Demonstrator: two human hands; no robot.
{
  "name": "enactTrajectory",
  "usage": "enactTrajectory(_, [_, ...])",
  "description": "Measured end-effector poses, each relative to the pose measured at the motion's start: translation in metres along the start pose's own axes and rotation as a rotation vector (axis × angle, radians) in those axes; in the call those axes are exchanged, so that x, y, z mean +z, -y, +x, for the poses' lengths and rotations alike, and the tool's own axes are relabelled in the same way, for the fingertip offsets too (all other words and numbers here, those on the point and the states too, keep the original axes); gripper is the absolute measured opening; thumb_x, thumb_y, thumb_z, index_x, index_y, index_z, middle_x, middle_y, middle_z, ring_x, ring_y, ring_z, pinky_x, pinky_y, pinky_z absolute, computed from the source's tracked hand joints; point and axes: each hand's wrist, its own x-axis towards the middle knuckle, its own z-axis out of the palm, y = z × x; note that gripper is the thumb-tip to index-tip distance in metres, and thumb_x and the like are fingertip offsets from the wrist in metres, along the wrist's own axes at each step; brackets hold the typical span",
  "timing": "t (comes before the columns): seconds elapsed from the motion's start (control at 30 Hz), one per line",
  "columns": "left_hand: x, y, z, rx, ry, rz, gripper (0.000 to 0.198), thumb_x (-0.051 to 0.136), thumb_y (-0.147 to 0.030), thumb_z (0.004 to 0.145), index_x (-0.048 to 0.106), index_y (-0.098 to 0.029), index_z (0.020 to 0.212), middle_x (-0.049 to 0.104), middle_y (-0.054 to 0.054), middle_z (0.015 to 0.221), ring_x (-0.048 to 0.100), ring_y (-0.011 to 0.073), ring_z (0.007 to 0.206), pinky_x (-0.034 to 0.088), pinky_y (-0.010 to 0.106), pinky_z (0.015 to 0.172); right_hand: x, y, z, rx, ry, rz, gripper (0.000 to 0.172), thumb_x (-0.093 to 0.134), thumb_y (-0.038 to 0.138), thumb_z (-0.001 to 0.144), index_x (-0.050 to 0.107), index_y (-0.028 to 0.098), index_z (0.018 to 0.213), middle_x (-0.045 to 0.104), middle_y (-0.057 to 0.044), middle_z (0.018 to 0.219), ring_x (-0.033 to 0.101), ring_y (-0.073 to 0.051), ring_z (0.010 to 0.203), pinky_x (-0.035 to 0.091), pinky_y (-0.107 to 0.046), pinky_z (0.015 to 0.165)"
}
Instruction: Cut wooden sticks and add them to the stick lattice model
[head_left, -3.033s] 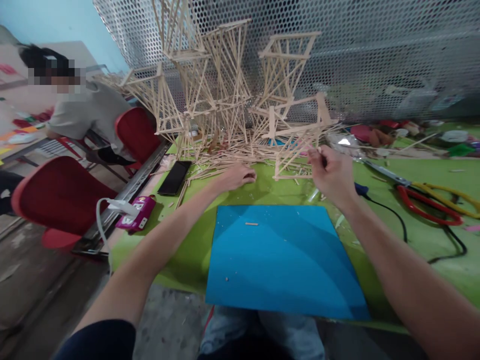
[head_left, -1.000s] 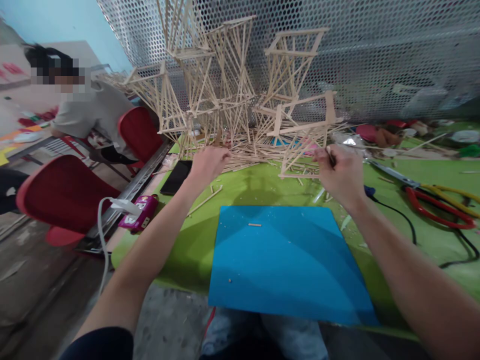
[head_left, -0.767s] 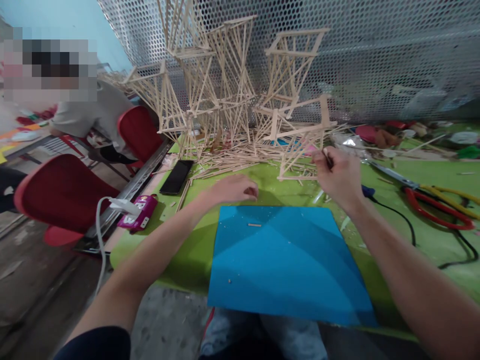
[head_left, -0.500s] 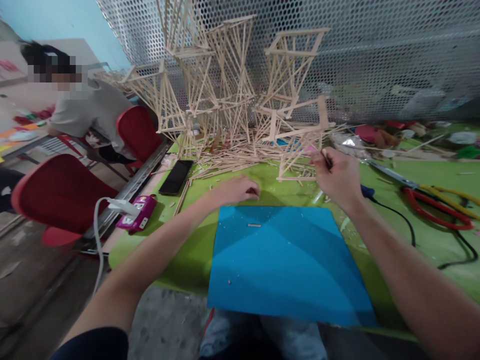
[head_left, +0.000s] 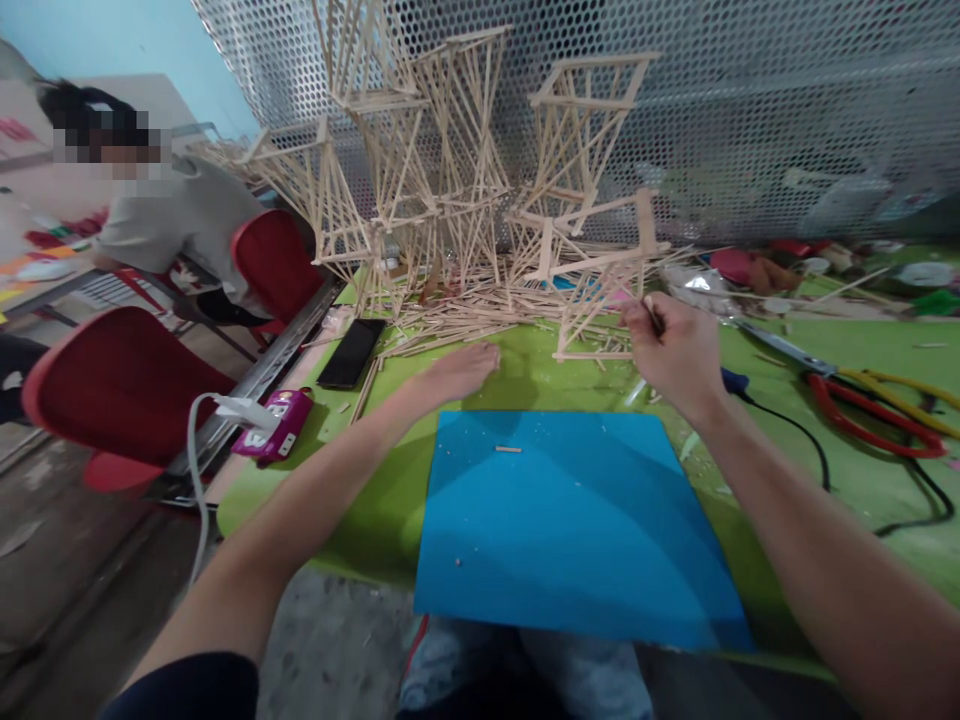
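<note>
My left hand [head_left: 463,370] is over the green tabletop, just beyond the blue sheet [head_left: 570,530]. Its fingers stretch toward the pile of thin wooden sticks [head_left: 472,308], and nothing shows in them. Beside the nearest corner of a small wooden-stick frame [head_left: 600,262], my right hand [head_left: 675,345] is closed in a pinch. Something small and dark shows between its fingers, too hidden to name. Whether that hand touches the frame I cannot tell. One short stick piece [head_left: 508,449] lies on the blue sheet.
Several wooden-stick towers [head_left: 465,130] stand at the back against a perforated metal panel [head_left: 750,120]. Left are a phone [head_left: 351,353] and a purple power socket [head_left: 279,425] with a white plug. Right lie red-and-yellow-handled scissors [head_left: 862,395] and a black cable [head_left: 817,450]. A person [head_left: 180,210] sits far left near red chairs.
My left hand has moved slightly left and away from me, its curled fingers straightening toward the stick pile. My right hand has stayed in place.
</note>
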Motion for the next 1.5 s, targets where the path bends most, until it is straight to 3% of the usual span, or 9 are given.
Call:
enactTrajectory(0.1, [-0.007, 0.007, 0.003, -0.113, -0.057, 0.082, 0.050, 0.035, -0.006, 0.100, 0.067, -0.011, 0.138, 0.063, 0.020, 0.152, 0.054, 0.0323, 0.147, 0.038, 0.047, 0.126, 0.000, 0.000, 0.000, -0.002, -0.002, -0.007, 0.037, 0.054, 0.049, 0.104, 0.057, 0.026, 0.076, 0.061, -0.004, 0.063, 0.053, -0.020, 0.059, 0.034, -0.035, 0.058])
enactTrajectory(0.17, [-0.014, 0.001, 0.003, -0.124, -0.082, 0.111, 0.045, 0.037, -0.014, 0.107, 0.066, -0.009, 0.140, 0.062, 0.021, 0.154, 0.055, 0.0335, 0.146, 0.041, 0.047, 0.125, 0.000, 0.001, 0.000, 0.000, -0.001, -0.010, 0.037, 0.053, 0.049, 0.104, 0.056, 0.027, 0.075, 0.055, -0.002, 0.059, 0.051, -0.020, 0.058, 0.033, -0.035, 0.058])
enactTrajectory(0.27, [-0.019, -0.017, 0.002, 0.006, -0.027, 0.031, 0.038, 0.043, -0.031, 0.113, 0.072, -0.015, 0.132, 0.072, 0.013, 0.142, 0.064, 0.0284, 0.133, 0.047, 0.043, 0.118, -0.001, 0.003, 0.000, 0.003, 0.001, -0.022, 0.035, 0.054, 0.045, 0.104, 0.055, 0.026, 0.074, 0.055, -0.002, 0.060, 0.051, -0.020, 0.057, 0.033, -0.036, 0.060])
enactTrajectory(0.4, [-0.010, -0.030, 0.001, 0.096, 0.022, -0.079, 0.030, 0.051, -0.033, 0.111, 0.075, -0.021, 0.124, 0.075, 0.007, 0.137, 0.067, 0.0239, 0.127, 0.050, 0.038, 0.111, -0.002, 0.004, 0.001, -0.008, -0.005, -0.033, 0.034, 0.055, 0.044, 0.103, 0.055, 0.026, 0.074, 0.057, -0.003, 0.062, 0.053, -0.021, 0.058, 0.034, -0.037, 0.062])
enactTrajectory(0.63, [-0.010, -0.022, -0.003, 0.083, 0.048, -0.124, 0.027, 0.056, -0.033, 0.109, 0.079, -0.022, 0.119, 0.078, 0.007, 0.128, 0.068, 0.0242, 0.121, 0.050, 0.039, 0.106, 0.000, 0.000, 0.001, -0.015, -0.003, -0.044, 0.034, 0.055, 0.047, 0.103, 0.057, 0.027, 0.076, 0.063, -0.004, 0.064, 0.056, -0.022, 0.061, 0.036, -0.035, 0.061])
enactTrajectory(0.9, [-0.016, -0.015, -0.003, 0.160, 0.068, -0.117, 0.024, 0.060, -0.034, 0.108, 0.080, -0.023, 0.117, 0.078, 0.006, 0.132, 0.069, 0.0226, 0.124, 0.047, 0.038, 0.113, 0.000, 0.001, 0.000, -0.004, 0.004, -0.013, 0.035, 0.055, 0.046, 0.104, 0.059, 0.026, 0.076, 0.059, -0.002, 0.062, 0.051, -0.020, 0.057, 0.034, -0.036, 0.061])
enactTrajectory(1.17, [-0.018, -0.015, -0.001, 0.122, 0.093, -0.116, 0.025, 0.058, -0.030, 0.108, 0.078, -0.021, 0.118, 0.076, 0.007, 0.134, 0.069, 0.0225, 0.122, 0.049, 0.036, 0.109, 0.001, 0.001, -0.001, -0.008, 0.009, -0.020, 0.034, 0.055, 0.044, 0.104, 0.058, 0.027, 0.075, 0.047, 0.000, 0.055, 0.046, -0.019, 0.055, 0.032, -0.037, 0.060])
enactTrajectory(1.5, [-0.013, -0.014, 0.002, 0.150, 0.135, -0.127, 0.026, 0.050, -0.027, 0.109, 0.073, -0.018, 0.119, 0.073, 0.009, 0.135, 0.065, 0.0236, 0.126, 0.047, 0.037, 0.110, 0.003, 0.001, -0.002, 0.003, 0.009, -0.026, 0.041, 0.055, 0.049, 0.105, 0.053, 0.026, 0.071, 0.052, -0.001, 0.059, 0.048, -0.019, 0.057, 0.033, -0.036, 0.063])
